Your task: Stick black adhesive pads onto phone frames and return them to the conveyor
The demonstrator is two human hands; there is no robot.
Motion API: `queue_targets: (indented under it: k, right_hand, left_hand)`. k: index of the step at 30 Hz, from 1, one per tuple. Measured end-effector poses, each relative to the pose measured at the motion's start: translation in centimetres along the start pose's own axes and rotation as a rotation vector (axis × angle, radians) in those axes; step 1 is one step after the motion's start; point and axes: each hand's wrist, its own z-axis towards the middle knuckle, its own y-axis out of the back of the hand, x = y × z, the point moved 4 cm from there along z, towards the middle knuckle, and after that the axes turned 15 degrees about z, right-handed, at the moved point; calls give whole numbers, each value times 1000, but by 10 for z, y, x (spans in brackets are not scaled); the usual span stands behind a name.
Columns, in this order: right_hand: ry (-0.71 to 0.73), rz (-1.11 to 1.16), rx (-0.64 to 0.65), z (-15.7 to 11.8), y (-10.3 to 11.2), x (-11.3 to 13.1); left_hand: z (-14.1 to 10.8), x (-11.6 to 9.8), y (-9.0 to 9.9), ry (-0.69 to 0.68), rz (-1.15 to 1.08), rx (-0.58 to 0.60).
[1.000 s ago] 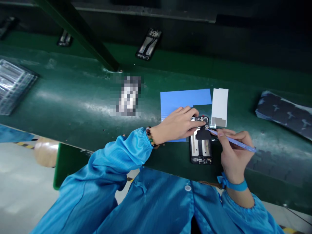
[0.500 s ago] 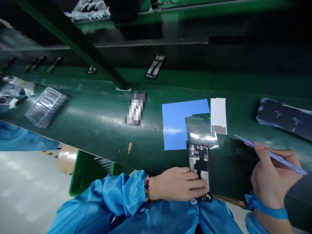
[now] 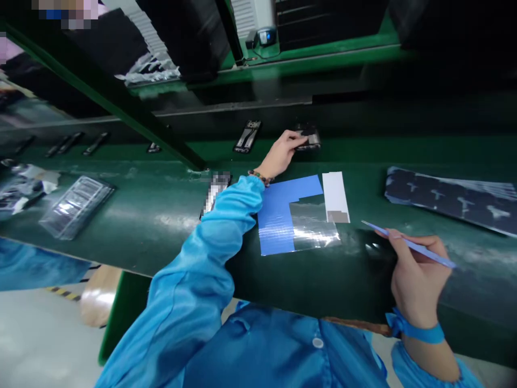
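Observation:
My left hand (image 3: 281,153) reaches out to the back of the green bench, its fingers closed on the near end of an opened phone (image 3: 312,138) with bare inner parts. That phone is slightly blurred and lies crosswise. To its left rests another opened phone (image 3: 247,137). In my right hand (image 3: 418,275) I hold blue tweezers (image 3: 420,248) like a pen, tip pointing left above the bench. Between my hands lie a blue sheet (image 3: 274,221), a clear film (image 3: 317,229) overlapping it and a white card (image 3: 334,191).
A stack of dark film sheets (image 3: 448,199) lies at the right. Clear plastic trays (image 3: 76,207) sit at the left, and a blurred-out device (image 3: 216,193) is partly behind my sleeve. A green post (image 3: 121,110) slants across the left; several phones (image 3: 97,143) lie beyond it.
My left hand has gone from the bench's front edge to the back, and the phone there has moved with it. My right hand still holds the tweezers. The view has shifted.

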Motion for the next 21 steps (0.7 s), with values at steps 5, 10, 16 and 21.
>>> queue_targets:
  k: [5, 10, 16, 21]
  right_hand:
    - [-47, 10, 74, -2, 6, -4]
    - [-67, 3, 82, -1, 7, -6]
    - [-53, 23, 77, -1, 4, -3]
    - [-31, 13, 40, -2, 5, -2]
  left_hand:
    - [35, 55, -28, 220, 99, 109]
    - [11, 102, -1, 622, 219, -104]
    - [-5, 125, 38, 649, -19, -117]
    - [-39, 89, 53, 620, -427, -81]
